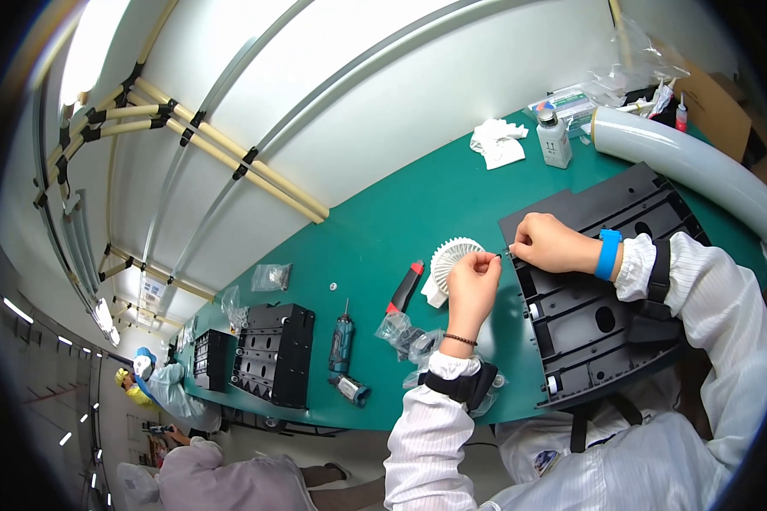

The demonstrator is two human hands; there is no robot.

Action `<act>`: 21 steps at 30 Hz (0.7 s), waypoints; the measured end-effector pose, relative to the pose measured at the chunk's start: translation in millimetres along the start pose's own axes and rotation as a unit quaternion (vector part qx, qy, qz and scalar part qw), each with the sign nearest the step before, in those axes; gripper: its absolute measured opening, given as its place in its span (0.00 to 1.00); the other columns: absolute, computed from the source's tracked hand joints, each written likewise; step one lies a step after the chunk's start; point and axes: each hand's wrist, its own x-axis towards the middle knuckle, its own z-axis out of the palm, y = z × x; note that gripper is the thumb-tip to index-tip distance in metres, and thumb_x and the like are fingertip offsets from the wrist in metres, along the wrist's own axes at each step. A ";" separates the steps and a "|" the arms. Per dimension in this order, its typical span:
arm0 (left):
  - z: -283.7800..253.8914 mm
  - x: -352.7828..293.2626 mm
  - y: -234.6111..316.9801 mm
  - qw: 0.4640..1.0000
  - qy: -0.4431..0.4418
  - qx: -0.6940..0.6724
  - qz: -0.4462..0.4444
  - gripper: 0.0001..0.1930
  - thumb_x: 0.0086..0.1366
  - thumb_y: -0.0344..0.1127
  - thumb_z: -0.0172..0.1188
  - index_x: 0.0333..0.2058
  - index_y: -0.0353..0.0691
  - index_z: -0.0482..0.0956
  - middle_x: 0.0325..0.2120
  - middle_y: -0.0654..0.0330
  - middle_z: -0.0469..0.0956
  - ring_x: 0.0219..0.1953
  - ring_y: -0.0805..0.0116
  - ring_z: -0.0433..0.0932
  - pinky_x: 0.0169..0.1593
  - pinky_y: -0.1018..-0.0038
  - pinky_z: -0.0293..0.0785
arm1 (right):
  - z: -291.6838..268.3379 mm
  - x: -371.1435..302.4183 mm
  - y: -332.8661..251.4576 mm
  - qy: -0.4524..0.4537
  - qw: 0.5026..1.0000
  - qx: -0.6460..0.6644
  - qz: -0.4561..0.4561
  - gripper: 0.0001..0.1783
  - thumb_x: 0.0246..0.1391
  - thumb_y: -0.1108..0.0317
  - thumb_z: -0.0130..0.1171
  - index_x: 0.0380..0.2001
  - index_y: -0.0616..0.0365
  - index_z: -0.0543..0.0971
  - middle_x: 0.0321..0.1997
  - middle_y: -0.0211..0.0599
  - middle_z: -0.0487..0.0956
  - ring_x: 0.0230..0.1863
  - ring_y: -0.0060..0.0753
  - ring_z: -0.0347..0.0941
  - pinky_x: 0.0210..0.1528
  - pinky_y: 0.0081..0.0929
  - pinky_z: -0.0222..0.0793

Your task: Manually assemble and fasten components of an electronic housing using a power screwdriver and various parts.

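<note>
My left hand point(473, 294) is closed in a pinch beside a white round finned part point(453, 253); a tiny dark bit shows at its fingertips, too small to name. Just to its right, my right hand point(545, 243) is also pinched, over the left edge of a large black panel point(575, 319) with slots and round holes. What the right fingers hold, if anything, cannot be made out. The panel lies in front of me, reaching the near table edge. Left of the finned part lies a red and black handled tool point(405, 288), and clear plastic bags point(409, 335) sit near my left wrist.
A teal power screwdriver point(341, 349) lies on the green table point(375, 230). Two black housings point(273, 356) stand farther left. Behind the panel are a white bottle point(553, 140), crumpled white cloth point(498, 143) and a large film roll point(682, 149). Other people are at lower left.
</note>
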 end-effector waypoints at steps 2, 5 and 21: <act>4.3 3.8 -1.1 1.000 -0.002 0.004 0.017 0.09 0.61 0.34 0.63 0.35 0.33 0.80 0.24 0.63 0.81 0.24 0.79 0.77 0.25 0.81 0.72 | 0.9 2.5 2.3 -0.009 1.000 0.000 0.011 0.13 0.50 0.66 0.61 0.25 0.70 0.80 0.28 0.56 0.79 0.34 0.51 0.78 0.38 0.39 0.73; 9.7 2.1 -0.1 0.999 0.003 0.002 0.032 0.09 0.60 0.33 0.63 0.32 0.32 0.80 0.23 0.59 0.81 0.23 0.74 0.78 0.28 0.77 0.73 | 3.6 3.6 3.9 -0.007 1.000 -0.008 0.007 0.13 0.50 0.67 0.61 0.26 0.70 0.80 0.28 0.57 0.79 0.33 0.52 0.78 0.37 0.40 0.73; 0.0 6.8 17.4 0.991 -0.024 0.040 0.123 0.05 0.58 0.27 0.62 0.32 0.31 0.80 0.24 0.52 0.82 0.27 0.65 0.82 0.33 0.72 0.76 | 0.0 0.4 2.4 -0.003 1.000 0.002 0.010 0.11 0.50 0.67 0.61 0.24 0.66 0.80 0.28 0.52 0.81 0.33 0.49 0.79 0.38 0.39 0.74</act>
